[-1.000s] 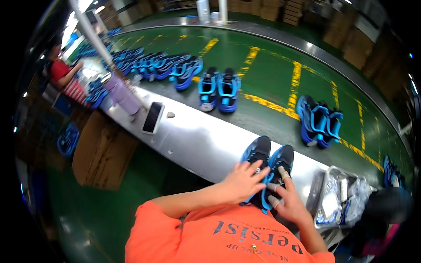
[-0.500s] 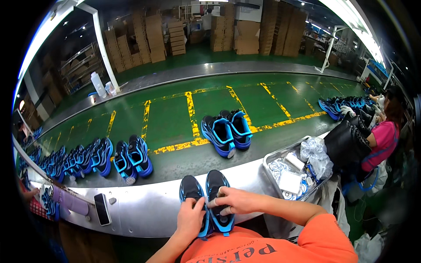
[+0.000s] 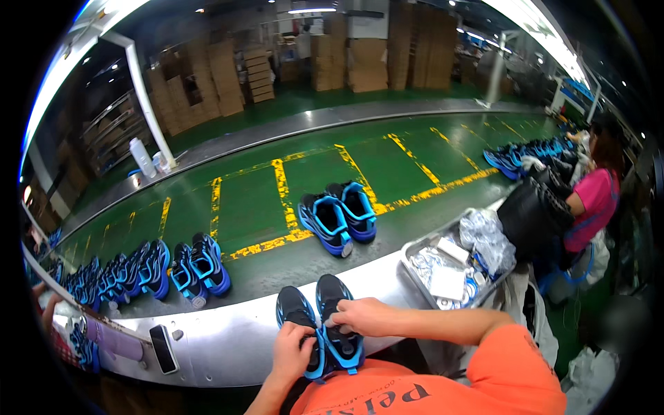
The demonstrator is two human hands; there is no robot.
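Resting side by side on the near metal ledge [image 3: 228,339] of the green conveyor belt [image 3: 311,173], toes pointed away toward the belt and heels toward the orange shirt [image 3: 443,387], long axes running near to far: a pair of black-and-blue sneakers [image 3: 319,325]. Laid flat over the heel end of the left-side shoe, fingers curled loosely on it, the left hand [image 3: 294,353]; reaching across from the right with forearm nearly level, the right hand [image 3: 363,317], fingertips pinched on the tongue area of the right-side shoe. Standing farther out on the belt, another blue sneaker pair [image 3: 339,216], and just right of the hands, a grey tray [image 3: 453,273] of packets.
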